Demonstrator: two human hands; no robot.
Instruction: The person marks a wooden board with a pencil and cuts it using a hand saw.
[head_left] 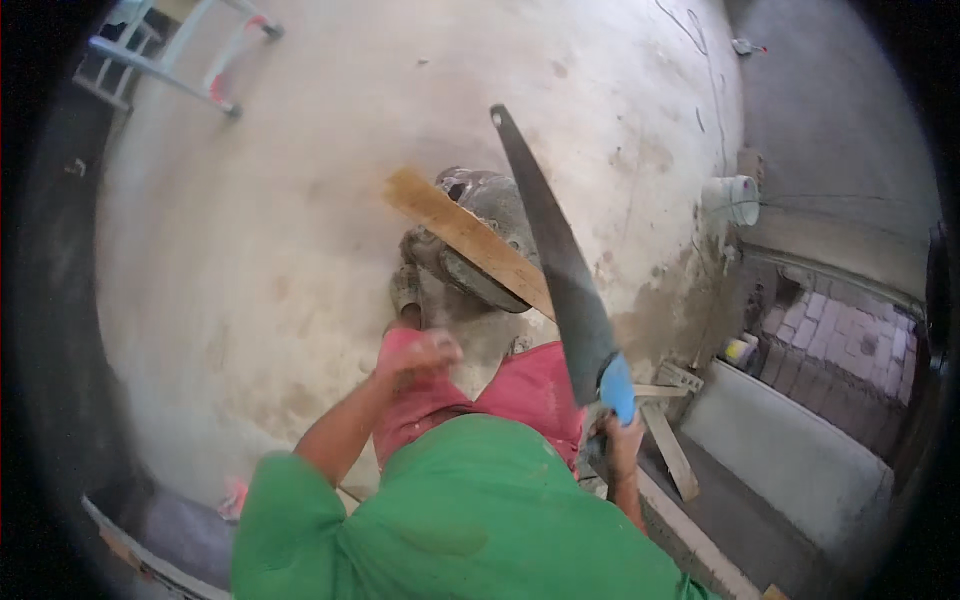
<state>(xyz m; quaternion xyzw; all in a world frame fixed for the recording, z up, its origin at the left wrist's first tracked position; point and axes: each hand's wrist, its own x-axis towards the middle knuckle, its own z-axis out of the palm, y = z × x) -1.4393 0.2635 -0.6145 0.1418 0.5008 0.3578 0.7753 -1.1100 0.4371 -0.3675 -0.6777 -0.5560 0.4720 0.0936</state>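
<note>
A hand saw with a long dark blade and a blue handle angles upward on my right, its tip high in the view. My right hand grips it at the handle. My left hand is over my pink shorts, smeared by motion, so its fingers are unclear. A light wooden board lies slanted across a grey, mortar-caked tub-like object by my feet, its right part hidden behind the blade.
A metal ladder stands at the upper left on the concrete floor. At right are a white bucket, wires, an opening in the floor with brickwork below, and loose wooden pieces near the edge beside me.
</note>
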